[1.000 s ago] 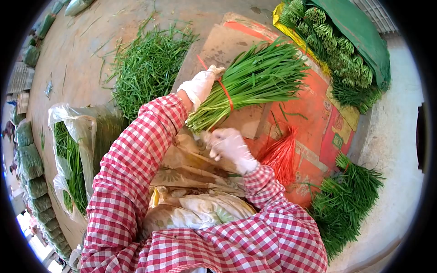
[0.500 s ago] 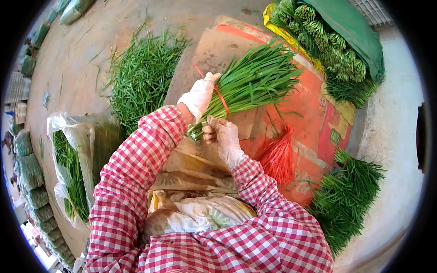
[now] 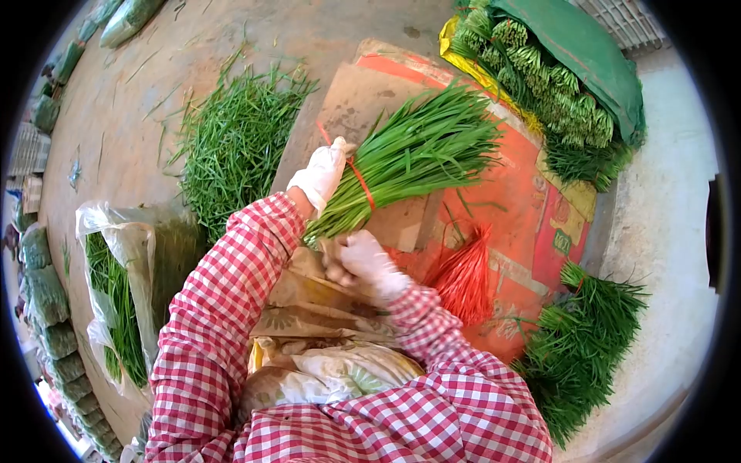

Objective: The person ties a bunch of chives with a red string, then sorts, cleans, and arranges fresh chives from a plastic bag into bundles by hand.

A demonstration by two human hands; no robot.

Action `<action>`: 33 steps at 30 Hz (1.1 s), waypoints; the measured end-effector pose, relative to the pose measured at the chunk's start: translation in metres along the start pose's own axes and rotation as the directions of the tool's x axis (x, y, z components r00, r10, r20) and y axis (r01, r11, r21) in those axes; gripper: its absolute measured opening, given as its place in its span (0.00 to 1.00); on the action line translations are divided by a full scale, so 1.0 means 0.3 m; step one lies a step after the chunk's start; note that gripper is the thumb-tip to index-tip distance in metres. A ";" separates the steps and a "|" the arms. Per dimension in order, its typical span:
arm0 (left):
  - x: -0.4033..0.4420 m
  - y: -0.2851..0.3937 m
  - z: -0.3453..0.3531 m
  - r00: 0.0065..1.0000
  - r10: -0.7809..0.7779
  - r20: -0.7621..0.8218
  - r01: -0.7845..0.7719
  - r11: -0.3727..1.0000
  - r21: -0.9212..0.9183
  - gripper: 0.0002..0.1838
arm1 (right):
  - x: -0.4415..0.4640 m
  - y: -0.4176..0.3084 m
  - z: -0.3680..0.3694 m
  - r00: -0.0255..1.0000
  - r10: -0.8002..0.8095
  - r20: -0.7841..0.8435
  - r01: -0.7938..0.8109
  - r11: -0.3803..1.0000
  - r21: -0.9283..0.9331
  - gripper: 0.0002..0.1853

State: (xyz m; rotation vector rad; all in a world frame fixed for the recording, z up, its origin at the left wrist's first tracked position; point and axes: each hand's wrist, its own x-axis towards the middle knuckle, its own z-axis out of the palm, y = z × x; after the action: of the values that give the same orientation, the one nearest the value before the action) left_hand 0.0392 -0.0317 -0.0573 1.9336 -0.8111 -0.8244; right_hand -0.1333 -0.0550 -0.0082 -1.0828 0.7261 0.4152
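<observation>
A bunch of garlic chives [image 3: 421,143] lies slanted over the cardboard, leaves fanned toward the upper right. A red tie [image 3: 361,185] crosses its stems, one loose end sticking up past my thumb. My left hand [image 3: 320,176], in a whitish glove, is closed round the bunch beside that tie. Just below the cut stem ends is my right hand [image 3: 359,261], also gloved, its fingers curled and somewhat blurred. Whatever those fingers may hold is hidden. Right of this hand, a bundle of red plastic strips [image 3: 463,282] rests on the cardboard.
Flattened cardboard [image 3: 502,216] covers the floor ahead. Loose green leaves [image 3: 239,139] are heaped at left, above a plastic bag of greens [image 3: 127,239]. Tied chives [image 3: 583,339] lie at lower right. Stacked bunches [image 3: 540,73] sit under a green cover [image 3: 587,50] at upper right.
My right hand has drawn down and left, off the stems near the tie to below their cut ends. My left hand and the bunch have shifted slightly left and down in view.
</observation>
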 end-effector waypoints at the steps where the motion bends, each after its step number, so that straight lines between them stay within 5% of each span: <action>1: 0.033 -0.047 0.020 0.994 -0.017 -0.110 0.032 0.990 0.138 0.30 | -0.038 -0.028 -0.049 0.999 0.035 -0.015 -0.036 0.997 -0.065 0.17; 2: 0.044 -0.039 0.027 0.994 -0.004 -0.111 0.019 0.991 0.133 0.30 | -0.066 -0.047 -0.100 0.997 0.068 -0.038 -0.072 0.988 -0.133 0.18; 5: 0.020 0.029 0.061 0.903 -0.225 -0.366 0.325 0.914 0.241 0.27 | 0.032 0.041 -0.262 0.992 0.055 -0.112 -0.061 0.997 -0.051 0.28; 7: 0.014 0.010 0.096 0.884 -0.148 -0.444 0.280 0.928 0.247 0.26 | 0.089 0.044 -0.289 0.993 0.037 -0.113 -0.046 0.995 -0.086 0.29; 10: 0.008 -0.007 0.147 0.823 -0.107 -0.558 0.322 0.897 0.303 0.23 | 0.149 0.030 -0.282 0.990 -0.011 0.138 -0.003 0.995 0.101 0.26; 12: -0.022 0.012 0.148 0.859 0.027 -0.511 0.234 0.868 0.438 0.24 | 0.160 0.018 -0.273 0.984 -0.104 0.145 0.091 0.991 0.095 0.28; 13: -0.007 0.018 0.128 0.888 -0.177 -0.425 0.334 0.883 0.330 0.26 | 0.154 0.020 -0.253 0.987 -0.149 0.062 0.142 0.984 0.104 0.26; 16: -0.082 0.101 0.070 0.950 -0.157 -0.268 0.235 0.927 0.290 0.27 | 0.158 0.021 -0.224 0.971 -0.237 0.019 0.237 0.971 -0.030 0.23; 18: -0.114 0.100 0.058 0.934 -0.117 -0.337 0.194 0.959 0.205 0.29 | 0.145 0.033 -0.216 0.969 -0.244 0.032 0.245 0.967 -0.064 0.24; 20: -0.094 0.096 0.051 0.894 -0.083 -0.440 0.045 0.994 -0.096 0.29 | 0.180 0.038 -0.252 0.865 -0.502 0.012 0.490 0.837 -0.243 0.26; 21: -0.082 0.107 0.040 0.895 -0.065 -0.441 -0.075 0.954 -0.291 0.28 | 0.080 -0.073 -0.220 0.904 -0.426 -0.032 0.347 0.775 -0.528 0.27; 22: -0.081 0.152 0.020 0.885 -0.058 -0.461 -0.093 0.950 -0.298 0.28 | 0.087 -0.083 -0.263 0.900 -0.435 -0.018 0.355 0.758 -0.547 0.27; 24: -0.094 0.247 -0.025 0.920 0.012 -0.392 -0.295 0.681 -0.670 0.28 | 0.066 -0.117 -0.322 0.873 -0.481 -0.074 0.395 0.789 -0.470 0.26; 28: -0.109 0.329 -0.052 0.940 -0.003 -0.342 -0.320 0.346 -0.882 0.27 | 0.025 -0.181 -0.374 0.785 -0.570 -0.242 0.574 0.817 -0.060 0.26; 32: -0.061 0.097 0.000 0.904 -0.164 -0.395 -0.212 0.631 -0.746 0.26 | 0.018 -0.172 -0.388 0.780 -0.554 -0.292 0.604 0.788 0.117 0.26; 33: -0.040 0.064 0.020 0.820 0.023 -0.571 -0.331 0.834 -0.442 0.25 | 0.021 -0.165 -0.387 0.785 -0.547 -0.290 0.596 0.794 0.117 0.25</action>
State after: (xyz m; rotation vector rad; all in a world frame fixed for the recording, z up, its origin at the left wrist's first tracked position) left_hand 0.0235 -0.0331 -0.0402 1.4415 -0.3537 -0.2848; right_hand -0.1358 -0.1813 -0.0126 -1.1088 0.5935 -0.3231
